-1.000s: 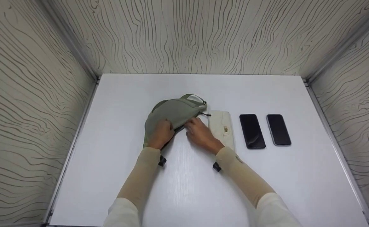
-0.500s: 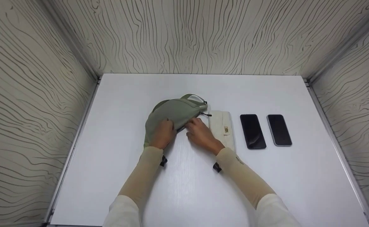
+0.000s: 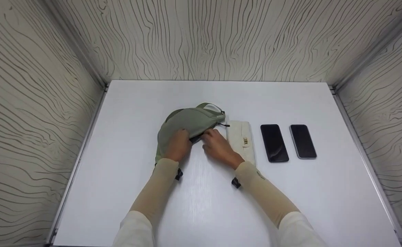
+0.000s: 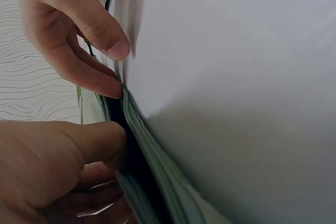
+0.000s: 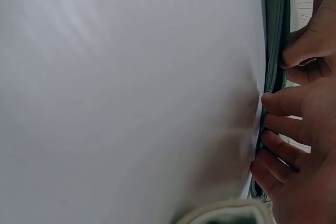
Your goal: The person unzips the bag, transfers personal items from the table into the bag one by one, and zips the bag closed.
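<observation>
A green waist bag point(image 3: 194, 120) lies on the white table, its zipped edge toward me and parted into a dark gap. My left hand point(image 3: 178, 145) grips the upper lip of that opening; in the left wrist view its thumb point(image 4: 107, 137) bends over the edge and the other fingers are partly hidden. Just to the right, my right hand point(image 3: 218, 144) holds the bag's edge, with fingertips point(image 5: 269, 139) along the zip in the right wrist view. A black zipper pull point(image 3: 224, 124) sticks out beyond the right hand. The inside of the bag is too dark to make out.
A cream wallet point(image 3: 240, 133) with a gold clasp lies right of the bag, partly behind my right hand and forearm. Farther right are a black phone point(image 3: 274, 142) and a second phone point(image 3: 303, 141), dark screens up. Patterned walls point(image 3: 201, 41) bound the table at the back and sides.
My left hand has shifted slightly, and more of the dark opening shows between the hands. The right hand, wallet and phones stay about where they were.
</observation>
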`<state>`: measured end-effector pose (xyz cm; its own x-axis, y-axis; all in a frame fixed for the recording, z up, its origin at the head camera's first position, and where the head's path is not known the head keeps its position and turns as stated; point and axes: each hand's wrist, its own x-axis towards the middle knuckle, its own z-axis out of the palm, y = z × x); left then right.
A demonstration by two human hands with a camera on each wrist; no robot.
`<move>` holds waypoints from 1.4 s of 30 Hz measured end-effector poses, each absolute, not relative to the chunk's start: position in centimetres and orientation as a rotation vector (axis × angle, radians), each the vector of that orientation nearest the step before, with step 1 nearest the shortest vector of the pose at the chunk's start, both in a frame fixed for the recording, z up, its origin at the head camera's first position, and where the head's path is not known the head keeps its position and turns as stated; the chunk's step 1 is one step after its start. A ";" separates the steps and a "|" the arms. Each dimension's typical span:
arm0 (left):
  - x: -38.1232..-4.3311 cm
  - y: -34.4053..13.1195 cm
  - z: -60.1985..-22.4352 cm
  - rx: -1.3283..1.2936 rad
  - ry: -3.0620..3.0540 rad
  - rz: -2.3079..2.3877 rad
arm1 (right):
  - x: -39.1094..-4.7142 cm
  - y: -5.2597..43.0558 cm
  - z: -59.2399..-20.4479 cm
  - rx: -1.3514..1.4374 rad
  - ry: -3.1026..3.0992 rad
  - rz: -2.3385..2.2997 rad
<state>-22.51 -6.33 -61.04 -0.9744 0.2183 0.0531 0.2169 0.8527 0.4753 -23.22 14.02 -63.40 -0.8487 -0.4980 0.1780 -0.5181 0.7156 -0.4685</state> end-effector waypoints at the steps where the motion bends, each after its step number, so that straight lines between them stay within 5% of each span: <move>1: -22.5 -6.3 -61.1 0.360 3.029 0.775 | -23.2 14.0 -63.4 0.848 -2.882 0.811; 42: -22.9 -6.5 -61.1 0.365 2.937 0.918 | -22.8 14.0 -63.5 0.859 -2.884 0.797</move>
